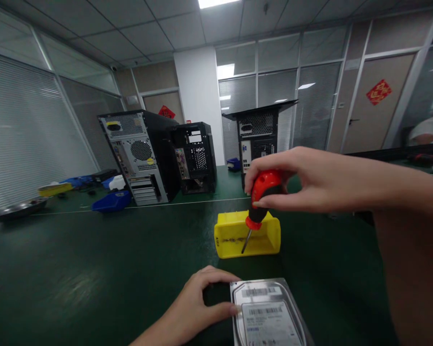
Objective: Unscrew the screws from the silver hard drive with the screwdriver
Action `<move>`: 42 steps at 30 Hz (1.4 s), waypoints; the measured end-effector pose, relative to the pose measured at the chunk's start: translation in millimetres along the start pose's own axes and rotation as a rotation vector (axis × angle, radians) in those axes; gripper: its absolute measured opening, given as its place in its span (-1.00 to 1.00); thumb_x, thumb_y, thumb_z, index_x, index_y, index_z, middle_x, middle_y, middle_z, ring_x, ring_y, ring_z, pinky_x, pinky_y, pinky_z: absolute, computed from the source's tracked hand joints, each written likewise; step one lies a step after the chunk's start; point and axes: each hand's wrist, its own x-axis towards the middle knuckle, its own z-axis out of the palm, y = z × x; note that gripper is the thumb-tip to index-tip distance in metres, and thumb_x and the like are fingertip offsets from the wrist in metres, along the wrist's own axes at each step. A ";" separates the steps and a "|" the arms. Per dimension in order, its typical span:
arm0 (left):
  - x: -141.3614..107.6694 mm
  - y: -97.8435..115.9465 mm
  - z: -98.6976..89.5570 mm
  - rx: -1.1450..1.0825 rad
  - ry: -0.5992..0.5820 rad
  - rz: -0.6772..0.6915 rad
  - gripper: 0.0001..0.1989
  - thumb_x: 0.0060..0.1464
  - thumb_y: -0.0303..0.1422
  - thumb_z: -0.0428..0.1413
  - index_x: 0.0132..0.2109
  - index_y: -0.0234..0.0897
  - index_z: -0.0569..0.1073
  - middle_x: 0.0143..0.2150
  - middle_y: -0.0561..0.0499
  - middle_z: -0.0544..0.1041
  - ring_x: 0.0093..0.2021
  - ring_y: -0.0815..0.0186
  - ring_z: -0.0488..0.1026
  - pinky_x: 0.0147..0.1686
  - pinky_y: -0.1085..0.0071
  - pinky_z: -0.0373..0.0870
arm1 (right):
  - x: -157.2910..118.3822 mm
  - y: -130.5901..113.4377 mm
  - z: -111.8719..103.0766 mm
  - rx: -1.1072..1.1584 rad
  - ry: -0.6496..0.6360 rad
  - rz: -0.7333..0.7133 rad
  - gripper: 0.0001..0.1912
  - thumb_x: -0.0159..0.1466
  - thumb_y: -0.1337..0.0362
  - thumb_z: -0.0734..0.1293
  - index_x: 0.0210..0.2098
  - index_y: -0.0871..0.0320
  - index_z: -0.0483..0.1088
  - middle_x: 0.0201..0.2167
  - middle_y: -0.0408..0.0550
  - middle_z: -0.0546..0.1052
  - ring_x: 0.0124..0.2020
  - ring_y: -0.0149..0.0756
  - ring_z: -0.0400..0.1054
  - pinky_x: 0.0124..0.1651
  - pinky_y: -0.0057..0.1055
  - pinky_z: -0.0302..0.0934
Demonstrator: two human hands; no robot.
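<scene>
My right hand (285, 185) is closed round the red and black handle of a screwdriver (266, 192). The screwdriver tilts down, its metal tip over the yellow bin (223, 245). Dark small bits, perhaps screws, lie in that bin; they are too small to make out. Nearer to me, a silver hard drive (263, 293) with white labels lies on the green table (159, 269). My left hand (205, 298) grips the drive's left edge, thumb on its side and fingers at the far corner. The drive's near end runs out of the frame.
Several black computer cases stand at the back: a large one (162, 154) at left, a stripped one (209, 154) beside it, another (270, 122) behind my right hand. A blue bin (111, 202) and a metal tray (19, 210) sit at left. A person's sleeve (429, 129) shows far right.
</scene>
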 end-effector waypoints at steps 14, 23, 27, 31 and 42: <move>-3.9 8.1 -3.8 -0.023 -0.028 -0.004 -0.50 -0.09 -0.12 0.38 0.01 -0.18 0.58 0.02 -0.05 0.56 0.06 0.09 0.44 0.11 0.20 0.27 | 21.4 0.6 19.5 0.631 -0.031 -0.089 -0.72 0.31 0.11 0.37 -0.10 0.13 0.32 -0.27 -0.15 0.46 -0.31 -0.35 0.43 -0.41 -0.47 0.36; -9.9 6.9 -10.0 -0.070 -0.021 0.056 -0.33 0.04 0.00 0.24 0.23 -0.16 0.34 0.23 -0.10 0.34 0.17 0.04 0.28 0.11 0.16 0.23 | 29.4 -1.8 28.6 0.730 -0.148 -0.148 -0.73 0.27 0.15 0.40 -0.14 0.15 0.32 -0.29 -0.17 0.49 -0.21 -0.32 0.46 -0.15 -0.33 0.38; -15.7 14.3 -17.9 -0.181 -0.042 0.175 -0.42 0.09 -0.10 0.24 0.20 -0.16 0.35 0.19 -0.08 0.38 0.22 0.05 0.26 0.22 0.12 0.12 | 24.7 -4.1 25.8 0.748 -0.155 -0.150 -0.73 0.27 0.15 0.41 -0.15 0.14 0.32 -0.27 -0.17 0.50 -0.23 -0.33 0.47 -0.15 -0.33 0.39; -30.1 27.9 -15.3 -0.181 -0.202 0.252 -0.19 -0.08 -0.23 0.37 0.29 -0.13 0.23 -0.06 -0.02 0.57 0.08 0.07 0.45 0.27 0.05 0.06 | 24.4 -3.5 26.4 0.762 -0.171 -0.167 -0.69 0.21 0.17 0.47 -0.16 0.13 0.35 -0.26 -0.20 0.48 -0.24 -0.36 0.45 -0.14 -0.35 0.39; -35.8 4.5 12.7 -0.084 -0.045 0.073 -0.23 -0.18 -0.15 0.40 0.19 -0.19 0.38 -0.35 0.00 0.66 -0.01 -0.01 0.45 0.16 0.00 0.05 | 21.0 -1.6 23.3 0.811 -0.125 -0.209 -0.77 0.24 0.28 0.44 -0.17 0.16 0.35 -0.28 -0.22 0.47 -0.28 -0.44 0.43 -0.20 -0.46 0.36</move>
